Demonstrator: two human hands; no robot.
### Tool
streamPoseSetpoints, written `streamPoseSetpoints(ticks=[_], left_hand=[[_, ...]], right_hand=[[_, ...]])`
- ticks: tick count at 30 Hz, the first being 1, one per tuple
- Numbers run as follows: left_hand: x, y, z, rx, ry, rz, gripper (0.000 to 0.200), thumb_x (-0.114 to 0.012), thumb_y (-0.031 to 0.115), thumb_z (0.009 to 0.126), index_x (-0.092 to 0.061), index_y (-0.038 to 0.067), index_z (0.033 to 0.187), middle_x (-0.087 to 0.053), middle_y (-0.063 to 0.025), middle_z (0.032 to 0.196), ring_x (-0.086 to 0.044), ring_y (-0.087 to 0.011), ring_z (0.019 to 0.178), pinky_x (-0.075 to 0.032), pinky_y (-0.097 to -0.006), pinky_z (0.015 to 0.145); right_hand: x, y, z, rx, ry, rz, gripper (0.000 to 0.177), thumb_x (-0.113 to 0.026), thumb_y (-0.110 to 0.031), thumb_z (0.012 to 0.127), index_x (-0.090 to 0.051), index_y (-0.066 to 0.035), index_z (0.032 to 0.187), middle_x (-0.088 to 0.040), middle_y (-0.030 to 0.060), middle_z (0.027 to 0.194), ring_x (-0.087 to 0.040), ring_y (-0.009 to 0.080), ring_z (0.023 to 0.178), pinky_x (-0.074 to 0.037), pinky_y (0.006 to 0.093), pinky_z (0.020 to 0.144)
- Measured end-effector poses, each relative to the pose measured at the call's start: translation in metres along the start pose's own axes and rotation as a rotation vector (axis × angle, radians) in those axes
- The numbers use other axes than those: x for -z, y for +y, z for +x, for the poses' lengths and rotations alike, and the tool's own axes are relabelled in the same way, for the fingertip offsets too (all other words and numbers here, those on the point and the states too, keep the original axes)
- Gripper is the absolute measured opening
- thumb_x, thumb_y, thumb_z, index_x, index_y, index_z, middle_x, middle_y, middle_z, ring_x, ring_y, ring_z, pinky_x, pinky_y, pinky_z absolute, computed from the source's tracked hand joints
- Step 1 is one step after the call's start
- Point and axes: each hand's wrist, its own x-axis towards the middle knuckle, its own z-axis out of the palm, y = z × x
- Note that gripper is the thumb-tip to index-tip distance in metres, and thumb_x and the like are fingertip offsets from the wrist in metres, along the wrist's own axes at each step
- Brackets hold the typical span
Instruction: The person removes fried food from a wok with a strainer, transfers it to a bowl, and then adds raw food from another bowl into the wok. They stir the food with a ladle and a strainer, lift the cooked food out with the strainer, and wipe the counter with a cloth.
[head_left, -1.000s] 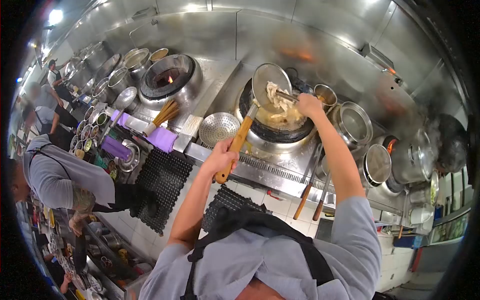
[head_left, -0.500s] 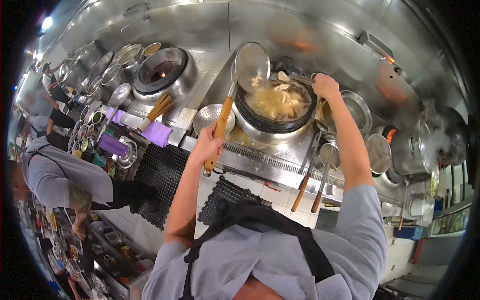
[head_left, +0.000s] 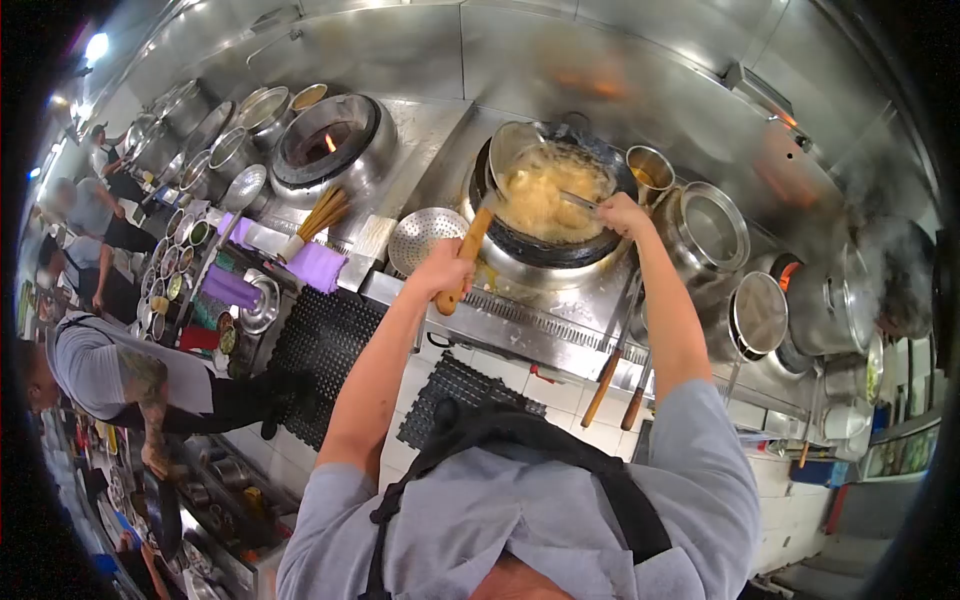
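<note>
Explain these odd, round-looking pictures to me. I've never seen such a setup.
There is no machine here: these are a person's own bare hands, seen from a camera worn on the head, looking forward and down. The left hand grips the wooden handle of a round metal strainer, its head over a dark round wok. The right hand holds a slim metal utensil reaching into the wok's pale yellow, foamy contents; its tip is hidden. On the steel counter, near the left hand, sits a perforated metal bowl. Farther left are a straw-coloured bristle brush and a purple cloth.
</note>
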Motion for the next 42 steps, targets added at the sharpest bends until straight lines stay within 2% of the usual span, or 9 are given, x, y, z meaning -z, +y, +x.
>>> streamPoseSetpoints(ticks=[1, 2, 5, 6, 17, 22, 25, 28, 42], left_hand=[[-0.002, -0.003, 0.000, 0.035, -0.015, -0.055, 0.023, -0.058, 0.003, 0.078, -0.054, -0.005, 0.099, -0.059, -0.0110, 0.069, -0.056, -0.0173, 0.048, -0.045, -0.0314, 0.041], [-0.002, -0.004, 0.004, 0.065, -0.031, -0.107, 0.022, -0.058, 0.004, 0.078, -0.054, -0.005, 0.099, -0.058, -0.0104, 0.069, -0.055, -0.0163, 0.048, -0.045, -0.0307, 0.041], [0.001, -0.023, 0.012, 0.101, -0.118, -0.380, 0.023, -0.057, 0.005, 0.080, -0.054, -0.005, 0.101, -0.057, -0.0095, 0.072, -0.053, -0.0140, 0.050, -0.044, -0.0287, 0.043], [0.002, -0.029, 0.011, 0.103, -0.152, -0.491, 0.024, -0.057, 0.005, 0.081, -0.054, -0.004, 0.102, -0.057, -0.0093, 0.074, -0.053, -0.0133, 0.051, -0.043, -0.0281, 0.043], [-0.009, -0.011, -0.057, 0.005, -0.110, -0.475, 0.038, -0.055, 0.005, 0.081, -0.049, 0.000, 0.118, -0.056, -0.0082, 0.077, -0.052, -0.0131, 0.051, -0.044, -0.0287, 0.041], [-0.008, -0.008, -0.058, -0.005, -0.068, -0.400, 0.038, -0.058, 0.005, 0.081, -0.050, -0.001, 0.117, -0.055, -0.0067, 0.074, -0.053, -0.0135, 0.051, -0.044, -0.0295, 0.042], [-0.008, 0.003, -0.076, -0.008, 0.008, -0.204, 0.038, -0.061, 0.005, 0.079, -0.054, -0.001, 0.116, -0.057, -0.0058, 0.073, -0.054, -0.0135, 0.053, -0.045, -0.0299, 0.044], [-0.005, -0.011, -0.081, -0.091, 0.090, -0.219, 0.042, -0.061, 0.004, 0.077, -0.055, -0.001, 0.118, -0.059, -0.0054, 0.072, -0.056, -0.0142, 0.053, -0.045, -0.0294, 0.045], [0.013, 0.009, -0.084, -0.249, 0.217, -0.022, 0.047, -0.053, -0.001, 0.078, -0.051, -0.005, 0.125, -0.055, -0.0042, 0.070, -0.050, -0.0111, 0.045, -0.041, -0.0279, 0.041]], right_hand=[[-0.002, -0.006, -0.006, 0.058, 0.031, -0.004, 0.026, -0.064, -0.019, 0.079, -0.061, 0.007, 0.077, -0.053, 0.0110, 0.055, -0.049, 0.0169, 0.041, -0.040, 0.0348, 0.043], [-0.001, -0.010, -0.006, 0.187, 0.148, -0.183, 0.029, -0.064, -0.022, 0.080, -0.064, 0.006, 0.076, -0.062, 0.0165, 0.063, -0.062, 0.0258, 0.053, -0.048, 0.0400, 0.053], [0.019, -0.022, -0.032, 0.321, 0.347, -0.413, 0.032, -0.066, -0.028, 0.079, -0.069, 0.004, 0.083, -0.068, 0.0223, 0.079, -0.068, 0.0364, 0.075, -0.051, 0.0455, 0.069], [0.039, -0.060, -0.073, 0.101, 0.168, -0.498, 0.039, -0.063, -0.031, 0.082, -0.066, 0.000, 0.107, -0.067, 0.0227, 0.110, -0.063, 0.0365, 0.106, -0.050, 0.0475, 0.091], [0.046, -0.070, -0.082, 0.099, 0.347, -0.521, 0.030, -0.059, -0.023, 0.085, -0.068, -0.004, 0.106, -0.067, 0.0216, 0.109, -0.064, 0.0370, 0.105, -0.050, 0.0458, 0.091], [0.031, -0.098, -0.083, 0.240, 0.267, -0.611, 0.033, -0.063, -0.034, 0.083, -0.069, -0.003, 0.096, -0.068, 0.0229, 0.100, -0.066, 0.0374, 0.098, -0.051, 0.0473, 0.086], [-0.008, -0.040, 0.010, 0.182, 0.323, -0.718, 0.029, -0.059, -0.030, 0.087, -0.069, -0.006, 0.097, -0.069, 0.0221, 0.103, -0.066, 0.0365, 0.101, -0.052, 0.0467, 0.085], [0.007, -0.097, -0.070, 0.187, 0.397, -0.684, 0.027, -0.052, -0.026, 0.090, -0.068, -0.006, 0.100, -0.068, 0.0210, 0.106, -0.065, 0.0385, 0.102, -0.052, 0.0514, 0.083], [0.052, -0.078, -0.088, 0.084, 0.279, -0.708, 0.030, -0.061, -0.026, 0.082, -0.068, -0.004, 0.102, -0.067, 0.0227, 0.108, -0.065, 0.0380, 0.103, -0.052, 0.0480, 0.087]])
